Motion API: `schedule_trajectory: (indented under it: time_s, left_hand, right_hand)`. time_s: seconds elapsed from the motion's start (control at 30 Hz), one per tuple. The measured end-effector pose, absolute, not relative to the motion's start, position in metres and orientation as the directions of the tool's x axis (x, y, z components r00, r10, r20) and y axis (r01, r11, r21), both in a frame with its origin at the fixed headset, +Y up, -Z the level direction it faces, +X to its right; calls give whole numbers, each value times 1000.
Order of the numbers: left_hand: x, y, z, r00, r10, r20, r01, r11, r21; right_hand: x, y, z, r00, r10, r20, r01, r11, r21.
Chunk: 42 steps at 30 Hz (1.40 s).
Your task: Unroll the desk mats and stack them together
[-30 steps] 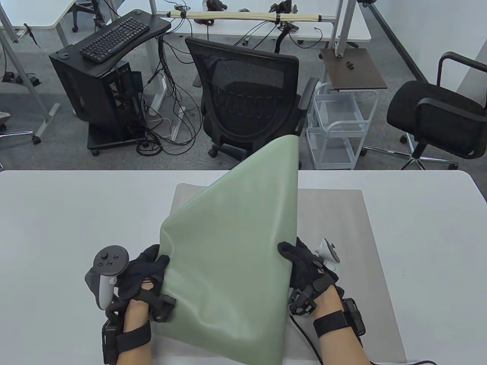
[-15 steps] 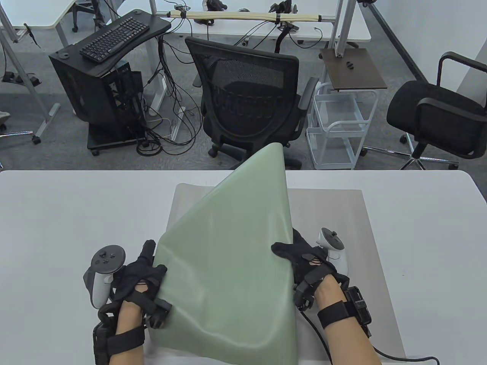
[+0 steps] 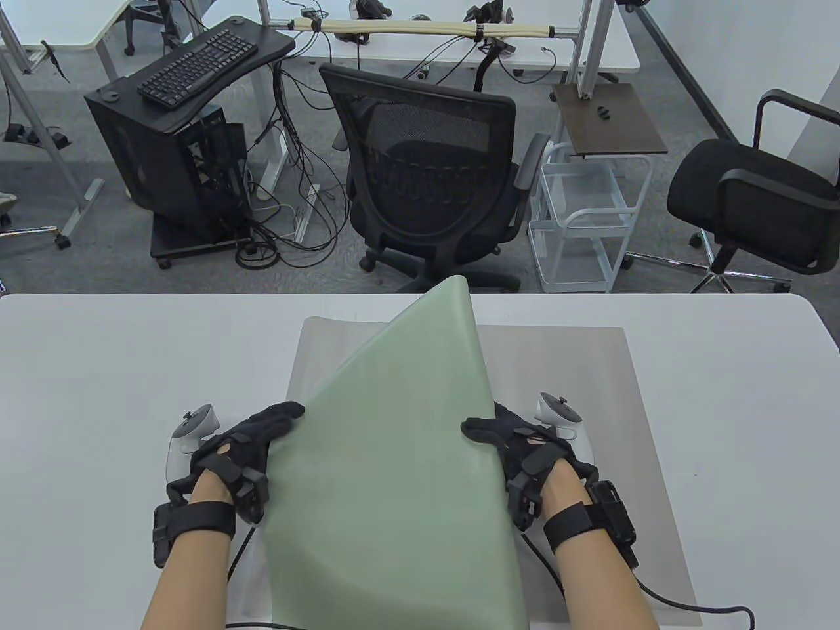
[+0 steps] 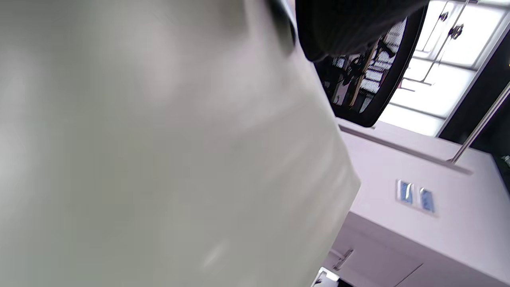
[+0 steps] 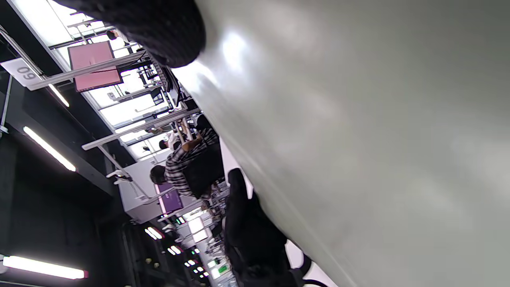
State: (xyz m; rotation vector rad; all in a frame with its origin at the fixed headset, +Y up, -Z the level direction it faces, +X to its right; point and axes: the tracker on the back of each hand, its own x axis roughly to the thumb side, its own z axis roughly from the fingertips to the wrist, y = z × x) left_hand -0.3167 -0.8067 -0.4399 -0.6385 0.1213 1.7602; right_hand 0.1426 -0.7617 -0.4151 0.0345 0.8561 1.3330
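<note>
Green mat point(image 3: 394, 459): lifted off the table, far corner peaked toward 12 o'clock, above the grey mat point(image 3: 590, 394).
Left hand point(image 3: 243, 446): pinches its 9 o'clock edge.
Right hand point(image 3: 518, 446): pinches its 3 o'clock edge.
Grey mat: flat on table point(image 3: 98, 394).

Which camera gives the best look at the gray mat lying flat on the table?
The table view: the gray mat lies flat, partly under the raised green mat. Both wrist views are filled by blurred green mat; the gray one isn't visible.

overhead table view, wrist views close, tilted
</note>
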Motion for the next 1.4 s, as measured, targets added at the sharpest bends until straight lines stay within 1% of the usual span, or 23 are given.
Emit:
schedule_trajectory:
  time_s: [0.03,0.07,0.1,0.2,0.23,0.3,0.37,0.4,0.43,0.47,0.53,0.6,0.7,0.77,0.87,0.93,0.97,1.0,1.07,1.13,1.23,1.33,1.4]
  left_hand:
    - [-317,-806,-447,-159,873,-461,-929,-290,-229]
    - [-318,-801,-458,-135,891,-434,-943,-250,-221]
    - [-319,-795,-470,-79,912,-403,-954,-186,-235]
    - [-320,-776,-495,14,940,-340,-962,-80,-261]
    - [-320,-768,-502,30,948,-316,-961,-60,-269]
    - [-320,-756,-516,129,949,-287,-962,49,-270]
    - [-316,-748,-529,346,882,-320,-925,264,-273]
    - [-313,-747,-533,415,853,-317,-900,333,-282]
    - [-307,-747,-539,512,796,-322,-854,432,-291]
    - [-301,-749,-543,579,745,-333,-814,500,-297]
    - [-286,-758,-549,676,667,-314,-736,591,-329]
    - [-278,-764,-547,699,642,-315,-715,619,-325]
    - [-274,-767,-535,759,570,-315,-646,718,-259]
    - [-272,-766,-524,801,516,-303,-594,751,-290]
    - [-264,-764,-495,897,363,-253,-433,838,-331]
    - [-255,-760,-468,938,267,-219,-329,882,-336]
    - [-251,-760,-458,948,239,-210,-300,892,-339]
    - [-245,-761,-442,961,199,-192,-259,892,-371]
    - [-236,-762,-421,970,163,-179,-225,884,-410]
    - [-223,-766,-397,984,123,-130,-168,880,-444]
    - [-213,-773,-377,992,54,-113,-102,876,-472]
    - [-212,-775,-373,990,54,-127,-107,886,-452]
    - [-214,-775,-376,983,83,-161,-152,862,-484]
  right_hand:
    - [144,-760,-415,-53,855,-516,-840,241,486]
    - [145,-758,-415,-121,855,-505,-851,172,496]
    - [145,-756,-415,-178,853,-491,-855,113,506]
    - [145,-754,-415,-253,840,-480,-884,1,468]
    - [145,-755,-416,-268,831,-488,-891,-21,454]
    - [143,-757,-416,-290,811,-509,-899,-48,435]
    - [138,-762,-419,-335,778,-531,-904,-107,413]
    - [135,-762,-420,-359,765,-535,-902,-136,410]
    - [129,-764,-422,-403,740,-539,-892,-186,412]
    - [124,-764,-424,-444,716,-538,-879,-231,418]
    - [114,-764,-427,-472,683,-558,-872,-270,408]
    - [110,-764,-430,-438,690,-575,-891,-248,381]
    - [110,-766,-435,-445,678,-585,-891,-267,368]
    - [111,-771,-438,-429,678,-596,-899,-259,353]
    - [113,-782,-439,-397,670,-627,-914,-229,333]
    - [115,-784,-440,-355,683,-638,-931,-193,311]
    - [115,-784,-441,-353,683,-639,-932,-202,300]
    - [115,-784,-442,-353,681,-642,-933,-207,294]
    - [116,-784,-444,-355,678,-643,-932,-209,295]
    - [114,-782,-445,-377,672,-638,-924,-229,305]
    - [114,-780,-447,-413,658,-630,-910,-265,320]
    - [116,-781,-448,-409,660,-631,-912,-259,320]
    - [118,-781,-448,-400,665,-631,-915,-246,320]
